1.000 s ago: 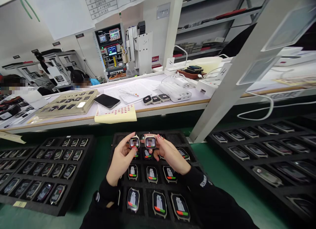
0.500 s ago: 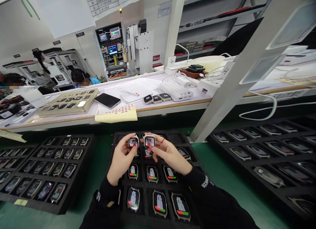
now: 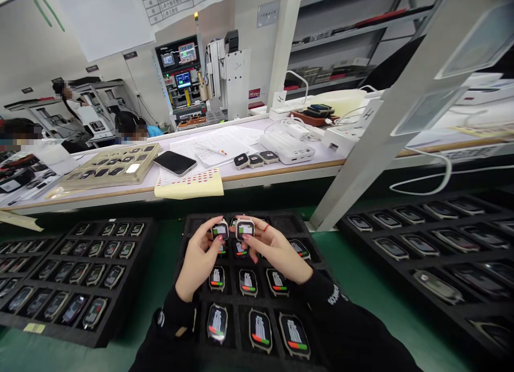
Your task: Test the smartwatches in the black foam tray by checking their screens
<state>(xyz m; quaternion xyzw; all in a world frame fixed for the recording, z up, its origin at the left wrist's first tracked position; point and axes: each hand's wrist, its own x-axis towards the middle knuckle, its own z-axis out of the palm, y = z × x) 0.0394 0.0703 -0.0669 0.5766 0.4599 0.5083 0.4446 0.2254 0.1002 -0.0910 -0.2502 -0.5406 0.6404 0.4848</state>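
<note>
Head view: pinching a first watch (image 3: 219,229) between thumb and fingertips of the left hand (image 3: 198,259) and a second watch (image 3: 244,229) likewise in the right hand (image 3: 278,253), equally near, side by side, just apart, with long axes unclear. Displaying green and white on both, unlike half a second ago.

Hands: 2, left hand (image 3: 196,262) and right hand (image 3: 279,250). Held watches (image 3: 220,229): 2, one apiece. Nearer left tray (image 3: 68,330), near row: 5 watches (image 3: 55,308). Far bench (image 3: 324,156): 1 phone (image 3: 175,163), 1 pen (image 3: 211,148), 3 small square devices (image 3: 256,160). Co-workers (image 3: 122,119), far left: 3.
</note>
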